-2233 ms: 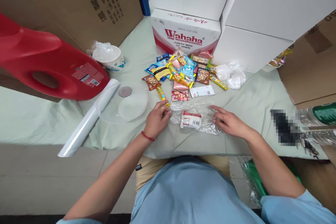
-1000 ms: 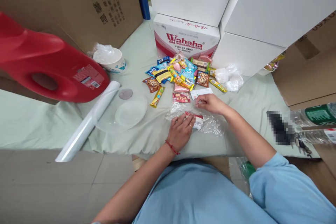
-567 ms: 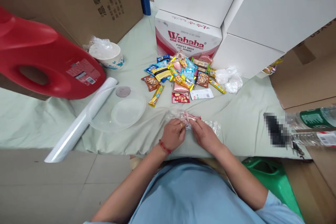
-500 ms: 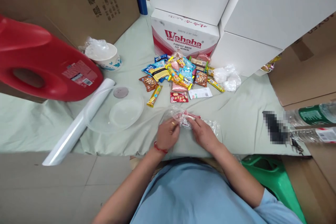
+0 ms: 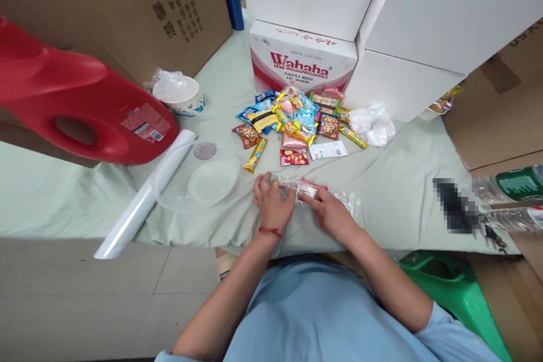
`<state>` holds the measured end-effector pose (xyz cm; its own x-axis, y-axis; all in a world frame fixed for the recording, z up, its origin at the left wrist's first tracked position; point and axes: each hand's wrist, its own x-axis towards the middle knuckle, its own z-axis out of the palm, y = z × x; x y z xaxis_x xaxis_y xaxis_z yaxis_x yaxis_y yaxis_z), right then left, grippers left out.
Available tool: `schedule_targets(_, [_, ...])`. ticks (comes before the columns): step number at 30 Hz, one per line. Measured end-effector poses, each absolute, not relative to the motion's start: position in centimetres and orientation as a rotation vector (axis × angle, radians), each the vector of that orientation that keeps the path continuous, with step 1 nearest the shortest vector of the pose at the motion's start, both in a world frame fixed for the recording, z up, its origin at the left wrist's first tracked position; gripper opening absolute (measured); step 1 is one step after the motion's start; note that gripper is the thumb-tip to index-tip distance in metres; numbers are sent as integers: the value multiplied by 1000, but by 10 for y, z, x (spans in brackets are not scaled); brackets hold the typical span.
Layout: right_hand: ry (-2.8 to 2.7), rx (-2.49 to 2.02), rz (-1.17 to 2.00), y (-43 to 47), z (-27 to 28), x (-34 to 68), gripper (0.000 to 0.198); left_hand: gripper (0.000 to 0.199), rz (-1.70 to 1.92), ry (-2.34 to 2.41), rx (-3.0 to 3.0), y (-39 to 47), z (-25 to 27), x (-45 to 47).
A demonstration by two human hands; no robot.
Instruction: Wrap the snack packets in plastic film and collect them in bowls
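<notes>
The left hand (image 5: 271, 203) and right hand (image 5: 328, 212) meet at the near edge of the cloth (image 5: 407, 169), both closed on a clear bag (image 5: 345, 201) that lies crumpled on it. The left fingers pinch the bag's left end, the right fingers grip just beside them, and a red-and-white snack (image 5: 309, 188) sits between the two hands, wrapped in the plastic. The rest of the bag trails to the right of the right hand, flat on the cloth. A red cord circles the left wrist.

Beyond the hands a snack pile (image 5: 292, 119) spreads in front of the Wahaha box (image 5: 301, 62). A red packet (image 5: 294, 156) and a white packet (image 5: 327, 150) lie at the near side of the pile, apart from the bag. A yellow bar (image 5: 255, 154) lies at an angle left of the red packet. Crumpled white plastic (image 5: 373, 124) rests right of the pile, against the white boxes (image 5: 407, 28).

To the left, a clear plate (image 5: 212, 181) lies on the cloth with a grey disc (image 5: 205, 150) at its far rim, and a white roll (image 5: 146, 195) runs slantwise beside it. A bowl (image 5: 180, 96) covered in film stands further back, next to a red jug (image 5: 80, 107) lying on its side before a brown carton (image 5: 119, 5). Bottles (image 5: 509, 195) lie at the far right.
</notes>
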<state>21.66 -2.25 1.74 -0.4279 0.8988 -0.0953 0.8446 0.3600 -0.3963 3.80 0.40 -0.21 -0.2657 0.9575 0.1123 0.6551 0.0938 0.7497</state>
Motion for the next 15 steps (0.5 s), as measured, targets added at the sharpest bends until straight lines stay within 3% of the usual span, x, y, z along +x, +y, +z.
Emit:
schedule_targets(5, [-2312,-1447,674,-26,15,215,47,15,1267,1458,1739,-8,15,57])
schedule_targets(12, [-2177,-1244,874,-45,30,236,56,31,1004,1121,2234,-39,15,75])
schedule_targets(15, [-2289,-1214,1030,-49,47,259,47,45,890,1115,2314,-43,9,73])
